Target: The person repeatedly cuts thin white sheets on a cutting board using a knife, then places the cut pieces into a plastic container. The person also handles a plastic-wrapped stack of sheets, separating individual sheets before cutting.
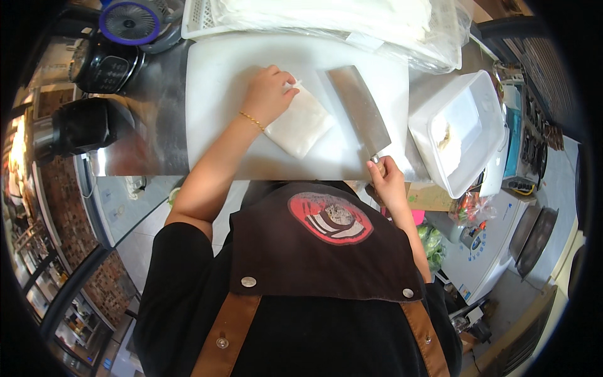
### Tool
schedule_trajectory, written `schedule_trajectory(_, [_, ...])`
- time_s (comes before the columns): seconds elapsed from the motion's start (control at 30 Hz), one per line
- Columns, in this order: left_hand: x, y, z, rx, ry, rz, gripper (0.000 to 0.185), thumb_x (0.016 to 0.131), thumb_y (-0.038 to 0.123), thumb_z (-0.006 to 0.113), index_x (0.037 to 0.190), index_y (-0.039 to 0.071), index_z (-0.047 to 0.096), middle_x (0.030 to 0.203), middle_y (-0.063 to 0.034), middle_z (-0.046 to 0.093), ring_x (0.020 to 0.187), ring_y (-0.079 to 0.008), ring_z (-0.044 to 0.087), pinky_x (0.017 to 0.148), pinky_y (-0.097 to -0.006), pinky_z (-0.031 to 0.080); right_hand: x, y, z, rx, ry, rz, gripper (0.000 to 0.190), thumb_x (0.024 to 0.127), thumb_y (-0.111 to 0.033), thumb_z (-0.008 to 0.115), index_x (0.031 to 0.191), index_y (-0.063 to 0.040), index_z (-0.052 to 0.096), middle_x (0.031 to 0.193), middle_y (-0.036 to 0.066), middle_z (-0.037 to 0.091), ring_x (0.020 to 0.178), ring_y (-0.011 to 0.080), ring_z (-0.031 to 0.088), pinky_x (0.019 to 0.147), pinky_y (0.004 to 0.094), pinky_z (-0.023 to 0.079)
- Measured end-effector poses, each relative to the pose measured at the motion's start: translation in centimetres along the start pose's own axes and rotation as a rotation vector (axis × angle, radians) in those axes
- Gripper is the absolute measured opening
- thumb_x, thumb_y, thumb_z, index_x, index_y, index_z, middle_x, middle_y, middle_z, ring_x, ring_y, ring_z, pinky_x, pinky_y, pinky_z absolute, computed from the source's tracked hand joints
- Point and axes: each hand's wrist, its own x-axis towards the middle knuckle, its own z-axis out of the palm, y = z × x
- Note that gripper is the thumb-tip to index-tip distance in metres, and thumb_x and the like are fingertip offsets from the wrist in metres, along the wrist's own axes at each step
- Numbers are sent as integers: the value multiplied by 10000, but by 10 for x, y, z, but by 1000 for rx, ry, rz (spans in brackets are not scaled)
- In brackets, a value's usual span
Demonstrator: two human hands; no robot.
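My left hand [268,94] pinches the far corner of a flat, pale rectangular slab [301,120], which looks like stacked or folded sheets of dough or rice noodle. The slab lies at an angle on a white cutting board [212,75]. To its right, a Chinese cleaver [360,108] rests with its broad blade on the board. My right hand [390,181] is closed around the cleaver's wooden handle at the board's near edge. Blade and slab are apart.
Beyond the board stands a white plastic crate [200,26] holding pale sheets under clear plastic [330,16]. A white bin [424,122] with white powder inside stands at right. On the left are a purple-rimmed fan [129,23] and black appliances [101,66] on the steel counter [160,118].
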Motion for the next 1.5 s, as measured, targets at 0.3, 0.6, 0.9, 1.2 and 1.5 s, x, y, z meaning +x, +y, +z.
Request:
schedule_trajectory(0.3, [7, 4, 1, -113, 0, -62, 73, 835, 98, 693, 900, 64, 700, 876, -84, 659, 818, -251, 629, 772, -366, 521, 2, 9, 9, -22, 40, 0, 363, 894, -335, 721, 853, -12, 560, 617, 96, 555, 565, 167, 474, 570, 329, 447])
schedule_trajectory(0.6, [-62, 178, -162, -1643, -436, 303, 51, 882, 1, 672, 896, -29, 634, 908, -169, 679, 798, -215, 665, 718, -302, 534, 4, 10, 10, 25, 1, -25, 373, 903, -338, 709, 842, -11, 541, 634, 110, 566, 580, 177, 485, 585, 335, 452])
schedule_trajectory(0.9, [-81, 238, -165, -1943, -78, 685, 81, 860, -10, 710, 857, -54, 643, 875, -225, 708, 731, -313, 655, 661, -338, 553, 13, -10, -7, -331, 30, -186, 360, 960, -345, 614, 964, 15, 590, 712, 224, 634, 657, 387, 624, 625, 424, 488])
schedule_trajectory(1.2, [-10, 71, -75, -841, 393, -135, 258, 1048, 244, 502, 1103, 8, 589, 1092, -61, 652, 1040, -135, 593, 931, -260, 453, 11, -60, -10, -70, -333, -246, 334, 980, -299, 589, 921, 30, 594, 616, 219, 565, 542, 337, 539, 564, 407, 452])
schedule_trajectory(1.5, [23, 26, 3, -957, 268, -202, 254, 1026, 236, 487, 1079, 26, 619, 1034, -38, 627, 1015, -133, 577, 935, -276, 426, 34, -56, 10, -32, -451, -175, 357, 990, -312, 566, 873, 25, 590, 624, 207, 574, 546, 317, 539, 559, 401, 448])
